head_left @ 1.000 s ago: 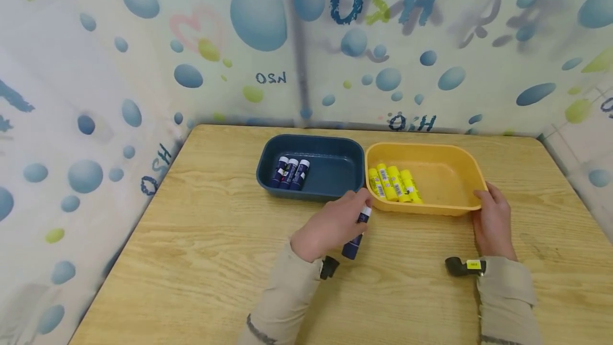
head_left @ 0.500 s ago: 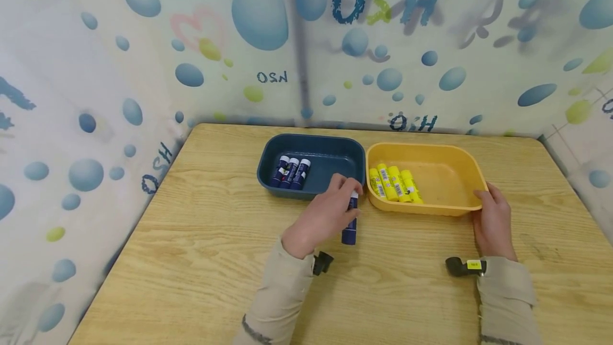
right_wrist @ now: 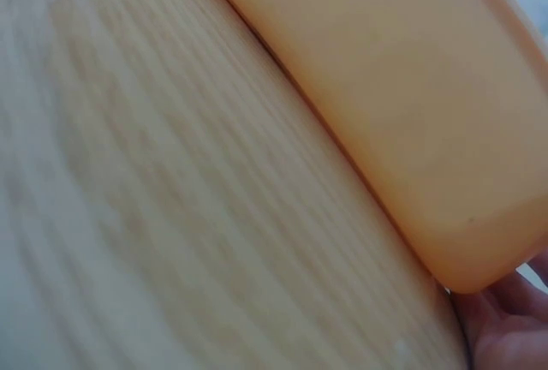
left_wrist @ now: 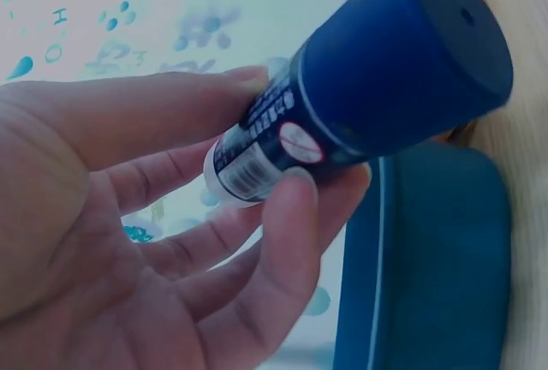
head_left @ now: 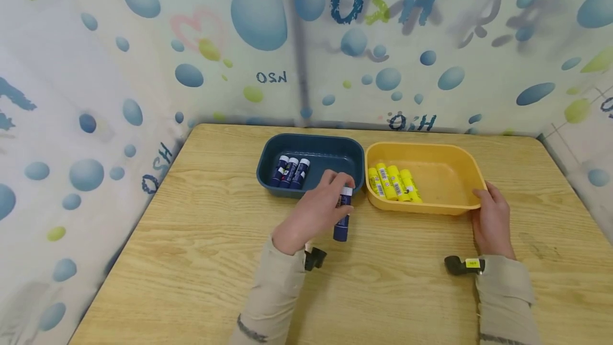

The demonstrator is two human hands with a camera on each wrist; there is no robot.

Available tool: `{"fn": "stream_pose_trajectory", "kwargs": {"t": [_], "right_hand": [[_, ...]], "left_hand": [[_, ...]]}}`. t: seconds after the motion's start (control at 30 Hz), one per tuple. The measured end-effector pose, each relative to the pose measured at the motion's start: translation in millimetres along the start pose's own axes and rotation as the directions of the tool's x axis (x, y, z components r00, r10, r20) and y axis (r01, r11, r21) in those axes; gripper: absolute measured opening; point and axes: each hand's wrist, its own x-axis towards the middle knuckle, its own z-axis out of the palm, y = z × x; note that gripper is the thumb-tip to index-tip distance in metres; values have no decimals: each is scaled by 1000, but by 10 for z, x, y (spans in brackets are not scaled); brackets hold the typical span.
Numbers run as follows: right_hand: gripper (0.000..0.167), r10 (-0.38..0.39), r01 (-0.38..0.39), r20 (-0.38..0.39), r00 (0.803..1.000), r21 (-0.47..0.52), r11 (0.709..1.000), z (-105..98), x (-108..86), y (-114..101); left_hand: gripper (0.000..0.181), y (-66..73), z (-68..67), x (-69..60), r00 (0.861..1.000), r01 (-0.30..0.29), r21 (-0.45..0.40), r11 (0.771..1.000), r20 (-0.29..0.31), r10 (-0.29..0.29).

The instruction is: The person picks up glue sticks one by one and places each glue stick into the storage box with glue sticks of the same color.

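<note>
My left hand [head_left: 308, 209] pinches a dark blue glue stick [head_left: 341, 228] with a white end, just in front of the blue bin's near right corner. In the left wrist view the thumb and fingertips grip the labelled glue stick [left_wrist: 342, 87], its wide blue end pointing away from the palm. The dark blue bin [head_left: 311, 193] has several bare inches inside and three blue glue sticks [head_left: 289, 173] lying side by side at its left. My right hand [head_left: 493, 222] holds the near right corner of the yellow bin [head_left: 431, 208], thumb on the rim; the right wrist view shows mostly its wall [right_wrist: 402, 104].
Several yellow glue sticks [head_left: 394, 182] lie at the left in the yellow bin. Both bins stand side by side near the back of the wooden table [head_left: 201, 238]. A patterned wall covering [head_left: 230, 95] rises behind and at the left.
My left hand has carried the blue glue stick leftward and slightly away from me, toward the blue bin. The glue stick has turned more upright in view. My right hand stays on the yellow bin.
</note>
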Motion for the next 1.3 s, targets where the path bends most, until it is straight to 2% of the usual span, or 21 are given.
{"fn": "stream_pose_trajectory", "kwargs": {"t": [0.13,0.27,0.43,0.6,0.73,0.93,1.1,1.3], "right_hand": [[49,-11,11,5,1000,16,1000,14,-6,5],[48,-14,13,6,1000,33,999,8,-3,5],[48,-16,16,-3,1000,45,999,-23,8,2],[49,-6,7,-4,1000,53,999,-34,-2,14],[51,7,-7,-3,1000,14,1000,-15,-8,6],[51,-1,1,-1,1000,5,1000,11,3,-13],[51,1,-1,-5,1000,2,1000,18,1,-1],[51,2,-2,-8,1000,12,1000,19,-7,-4]], "left_hand": [[38,-47,-96,-38,1000,22,-15,1000,-14,-22],[37,-109,-216,-59,999,31,11,999,-37,-30],[38,-148,-353,-2,997,36,58,998,-64,-32],[35,-150,-447,83,997,13,177,984,-71,0],[32,-145,-536,164,999,-3,252,968,-46,15],[33,-211,-706,412,998,3,258,966,65,-20],[32,-309,-822,668,984,51,271,961,152,-95],[33,-317,-964,903,965,126,287,949,185,-184]]}}
